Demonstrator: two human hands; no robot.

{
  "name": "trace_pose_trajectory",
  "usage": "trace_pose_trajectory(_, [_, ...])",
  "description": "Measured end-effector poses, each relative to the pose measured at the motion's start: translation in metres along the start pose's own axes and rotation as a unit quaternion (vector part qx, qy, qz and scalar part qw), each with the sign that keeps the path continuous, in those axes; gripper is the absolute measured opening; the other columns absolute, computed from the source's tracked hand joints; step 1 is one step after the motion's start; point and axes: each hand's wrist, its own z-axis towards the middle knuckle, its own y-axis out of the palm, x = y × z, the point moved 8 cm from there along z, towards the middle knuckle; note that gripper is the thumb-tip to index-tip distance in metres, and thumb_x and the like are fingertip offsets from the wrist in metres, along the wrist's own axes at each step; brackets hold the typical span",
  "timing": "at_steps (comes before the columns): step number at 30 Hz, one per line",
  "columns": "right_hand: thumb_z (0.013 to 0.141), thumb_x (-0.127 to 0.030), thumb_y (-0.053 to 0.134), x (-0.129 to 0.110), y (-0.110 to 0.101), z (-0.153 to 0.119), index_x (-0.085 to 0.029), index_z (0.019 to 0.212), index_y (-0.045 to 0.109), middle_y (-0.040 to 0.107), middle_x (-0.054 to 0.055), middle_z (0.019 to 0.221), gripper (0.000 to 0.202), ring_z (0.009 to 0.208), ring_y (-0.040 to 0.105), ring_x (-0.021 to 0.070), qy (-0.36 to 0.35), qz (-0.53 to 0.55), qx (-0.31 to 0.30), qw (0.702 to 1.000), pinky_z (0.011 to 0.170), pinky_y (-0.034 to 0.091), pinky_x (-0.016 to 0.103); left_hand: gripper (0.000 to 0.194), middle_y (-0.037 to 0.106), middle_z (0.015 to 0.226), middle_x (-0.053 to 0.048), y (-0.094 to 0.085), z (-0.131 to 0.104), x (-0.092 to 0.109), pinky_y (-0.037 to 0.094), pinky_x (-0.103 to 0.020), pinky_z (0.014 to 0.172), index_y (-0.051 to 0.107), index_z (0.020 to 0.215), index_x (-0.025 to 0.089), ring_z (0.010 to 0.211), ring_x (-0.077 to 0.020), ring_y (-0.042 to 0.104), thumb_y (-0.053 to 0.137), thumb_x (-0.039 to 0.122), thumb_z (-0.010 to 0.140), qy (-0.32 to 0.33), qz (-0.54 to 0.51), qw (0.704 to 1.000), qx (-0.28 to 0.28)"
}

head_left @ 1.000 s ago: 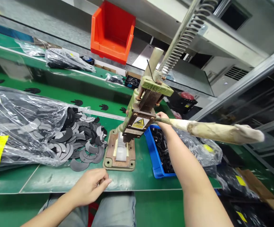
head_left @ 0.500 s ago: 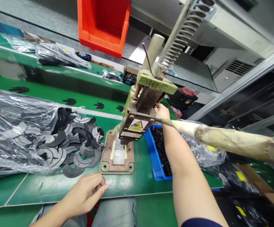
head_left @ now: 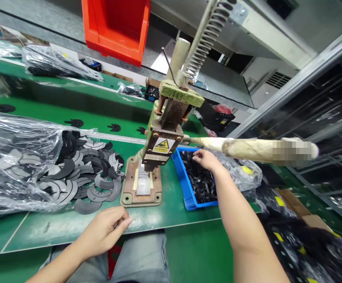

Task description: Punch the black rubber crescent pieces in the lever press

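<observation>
My left hand (head_left: 107,228) rests at the front edge of the green table (head_left: 55,232), its fingers curled and nothing visible in them. Over the blue bin (head_left: 185,184) of small black parts (head_left: 202,181), my right hand (head_left: 206,159) has its fingertips pinched together at the parts; what they hold is too small to make out. Between my hands stands a hand press (head_left: 165,133), with a pale block (head_left: 143,184) on its base (head_left: 156,198). Left of the press, grey and black curved pieces (head_left: 100,192) spill from a clear plastic bag (head_left: 17,157).
The press lever (head_left: 241,149) sticks out to the right above my right forearm. A red bin (head_left: 116,31) sits on the shelf above. Black hooked parts (head_left: 114,127) lie on the green strip behind. Plastic bags (head_left: 244,173) lie to the right of the blue bin.
My right hand has come from behind the press down to the blue bin's parts. The lever looks more level, and the view has shifted. My left hand stays curled at the edge.
</observation>
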Motion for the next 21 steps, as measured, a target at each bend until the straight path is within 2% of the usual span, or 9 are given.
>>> trace_pose_trajectory(3, [0.098,-0.046,0.066,0.009,0.026,-0.040,-0.017,0.118,0.068,0.072,0.007,0.116,0.036,0.102,0.071,0.0174,0.004,-0.037,-0.098,0.994,0.094,0.062,0.041,0.023,0.063,0.073,0.001,0.000,0.000,0.001,0.045,-0.025,0.065,0.059,0.082,0.022,0.067,-0.0140,0.060,0.057,0.030,0.104,-0.005,0.003,1.000,-0.005])
trace_pose_trajectory(5, [0.097,-0.046,0.067,0.009,0.040,-0.057,-0.017,0.119,0.068,0.072,0.007,0.115,0.036,0.102,0.070,0.0176,0.010,-0.060,-0.124,0.990,0.094,0.061,0.041,0.024,0.063,0.072,0.002,0.000,0.000,0.002,0.045,-0.025,0.064,0.059,0.082,0.022,0.066,-0.0141,0.060,0.058,0.032,0.103,-0.007,0.008,1.000,-0.006])
trace_pose_trajectory(7, [0.098,-0.046,0.066,0.007,0.049,-0.066,-0.017,0.120,0.067,0.071,0.007,0.117,0.036,0.105,0.069,0.0184,0.016,-0.078,-0.123,0.989,0.096,0.061,0.042,0.025,0.062,0.072,0.002,0.000,0.000,0.002,0.045,-0.025,0.065,0.059,0.082,0.022,0.066,-0.0142,0.060,0.057,0.034,0.104,-0.009,0.014,1.000,-0.008])
trace_pose_trajectory(12, [0.098,-0.047,0.065,0.001,0.049,-0.073,-0.018,0.116,0.068,0.070,0.007,0.120,0.034,0.109,0.068,0.0193,0.021,-0.083,-0.080,0.993,0.100,0.059,0.044,0.028,0.063,0.074,0.002,0.001,-0.002,0.000,0.045,-0.026,0.066,0.060,0.083,0.022,0.068,-0.0144,0.060,0.056,0.038,0.105,-0.022,0.018,1.000,-0.010])
trace_pose_trajectory(17, [0.094,-0.044,0.069,0.005,0.022,-0.081,-0.017,0.106,0.068,0.069,0.006,0.114,0.030,0.110,0.065,0.0203,0.014,-0.018,0.011,1.000,0.103,0.054,0.046,0.029,0.062,0.074,0.002,-0.002,-0.002,-0.003,0.045,-0.025,0.067,0.061,0.082,0.021,0.068,-0.0140,0.058,0.057,0.041,0.104,-0.047,0.001,0.999,0.002])
trace_pose_trajectory(21, [0.088,-0.040,0.069,0.012,-0.003,-0.093,-0.019,0.098,0.068,0.068,0.005,0.098,0.023,0.092,0.062,0.0181,0.026,0.089,0.105,0.990,0.096,0.052,0.040,0.031,0.059,0.071,0.003,-0.006,-0.001,-0.006,0.045,-0.024,0.064,0.062,0.082,0.021,0.065,-0.0132,0.055,0.057,0.043,0.103,-0.070,-0.038,0.997,0.018])
